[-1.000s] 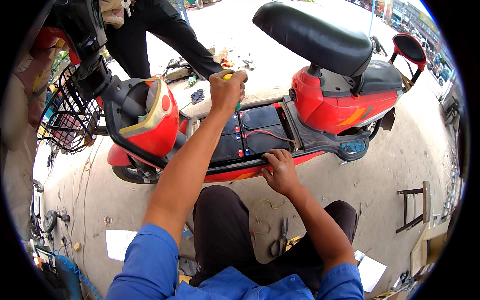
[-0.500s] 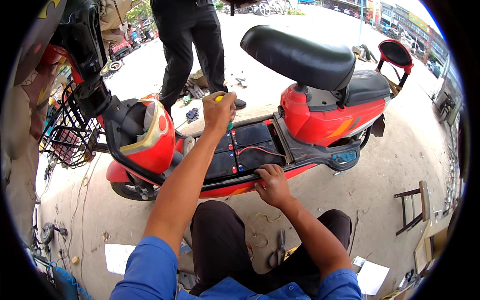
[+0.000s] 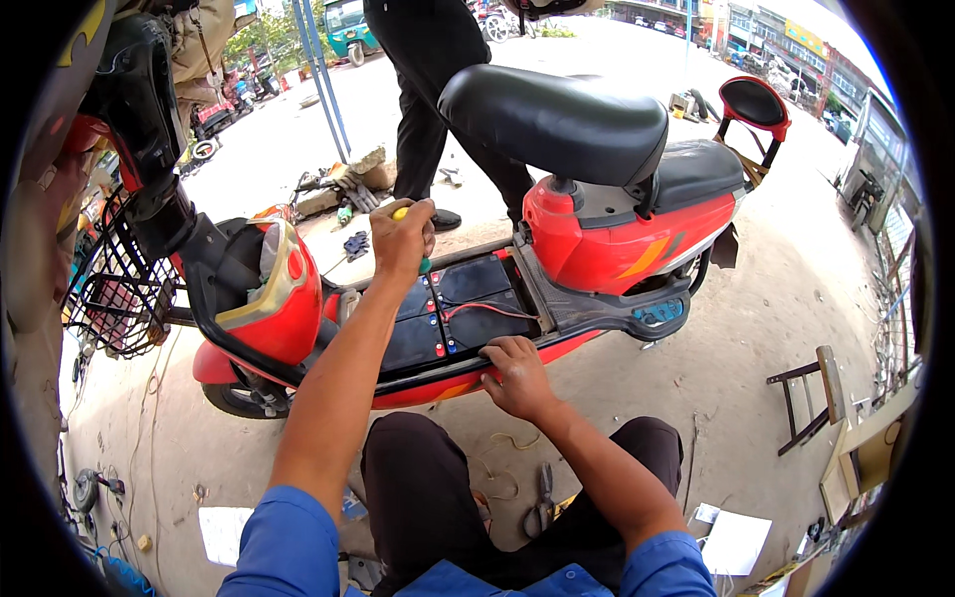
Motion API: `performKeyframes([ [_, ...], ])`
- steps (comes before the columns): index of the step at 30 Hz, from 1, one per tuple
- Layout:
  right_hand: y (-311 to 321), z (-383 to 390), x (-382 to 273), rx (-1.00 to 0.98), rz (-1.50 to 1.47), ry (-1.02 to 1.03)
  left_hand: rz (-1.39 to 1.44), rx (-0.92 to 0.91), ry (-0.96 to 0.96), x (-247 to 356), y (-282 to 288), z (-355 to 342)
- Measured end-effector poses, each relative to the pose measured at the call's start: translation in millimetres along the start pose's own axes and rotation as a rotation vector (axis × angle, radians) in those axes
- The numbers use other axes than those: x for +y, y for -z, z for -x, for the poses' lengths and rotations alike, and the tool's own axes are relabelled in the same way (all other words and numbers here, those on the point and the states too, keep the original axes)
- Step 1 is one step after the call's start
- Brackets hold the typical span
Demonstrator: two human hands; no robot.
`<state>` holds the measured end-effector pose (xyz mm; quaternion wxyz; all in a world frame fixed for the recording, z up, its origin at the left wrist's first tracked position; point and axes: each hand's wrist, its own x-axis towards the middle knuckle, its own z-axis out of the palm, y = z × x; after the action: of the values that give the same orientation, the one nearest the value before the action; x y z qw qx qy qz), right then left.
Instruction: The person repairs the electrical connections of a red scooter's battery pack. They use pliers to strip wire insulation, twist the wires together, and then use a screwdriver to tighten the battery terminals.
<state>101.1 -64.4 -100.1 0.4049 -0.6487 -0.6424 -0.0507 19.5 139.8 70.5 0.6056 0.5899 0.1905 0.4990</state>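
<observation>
A red electric scooter (image 3: 597, 234) stands side-on before me, its floor compartment uncovered. Inside lie several black batteries (image 3: 476, 278) with red and blue terminals and a red wire (image 3: 492, 306). My left hand (image 3: 401, 245) is closed round a screwdriver (image 3: 425, 266); its yellow butt shows above the fist and its green part below. The tool points down at the terminals along the far part of the battery row; its tip is hidden. My right hand (image 3: 519, 378) grips the near side rail (image 3: 428, 375), fingers over the top and thumb on the outer side.
A person in black trousers (image 3: 423, 139) stands beyond the scooter. The raised black seat (image 3: 557, 124) overhangs the compartment's right end. Scissors (image 3: 540, 505) lie on the ground between my legs. White sheets (image 3: 734, 542) and a wooden stool (image 3: 818, 398) are at right.
My view has shifted, so the scooter appears farther left. The person beyond has moved right, behind the seat. My left hand still holds the screwdriver over the terminals; my right stays on the rail.
</observation>
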Motion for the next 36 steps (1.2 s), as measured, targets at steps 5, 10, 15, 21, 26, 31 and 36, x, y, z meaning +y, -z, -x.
performKeyframes([
  [5,-0.4,0.7,0.8,0.002,0.002,-0.004,0.037,0.002,0.016,-1.3,1.3,-1.2],
  [10,-1.4,1.1,0.3,0.02,-0.005,0.003,0.02,0.008,-0.001,-2.4,1.9,-1.8],
  [15,-0.8,0.8,0.3,0.017,0.007,0.005,0.016,0.015,0.0,-0.8,-0.3,-1.0],
  [21,-3.2,0.8,1.4,0.013,0.007,-0.001,0.012,0.001,0.0,-0.2,0.7,-1.0],
  [26,-3.1,1.4,0.4,0.028,0.012,0.0,0.009,0.004,0.011,-0.2,-0.9,-0.2],
  [31,-4.1,0.0,-0.1,0.028,0.018,0.015,0.012,-0.004,0.001,-3.1,2.4,-2.6],
  [36,-1.9,-1.0,-1.4,0.019,0.008,0.012,0.012,-0.029,-0.001,-5.5,4.4,-4.1],
])
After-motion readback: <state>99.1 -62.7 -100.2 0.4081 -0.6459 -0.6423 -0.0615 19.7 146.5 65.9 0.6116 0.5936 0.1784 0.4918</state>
